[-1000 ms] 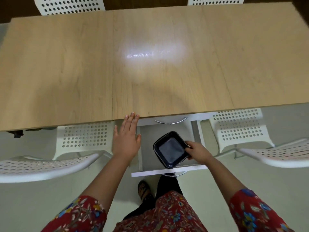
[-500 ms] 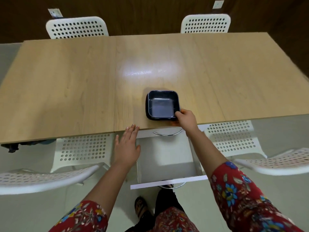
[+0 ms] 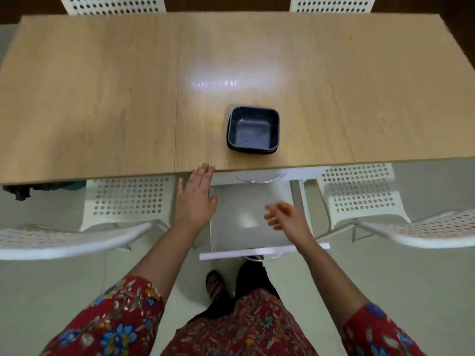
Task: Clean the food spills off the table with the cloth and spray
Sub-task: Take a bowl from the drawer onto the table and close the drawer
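Note:
A dark square container stands on the light wooden table near its front edge, with nothing in it that I can see. My left hand is flat, its fingertips touching the table's front edge. My right hand hovers blurred above the pulled-out white drawer, fingers loose and holding nothing. No cloth, spray or spill shows in view.
White perforated chairs stand at the near left and near right, and two more at the far side. A second drawer handle shows under the tabletop. My feet are on the pale floor.
My right hand let go of the dark container on the table and drew back over the open drawer. My left hand stayed at the table's edge.

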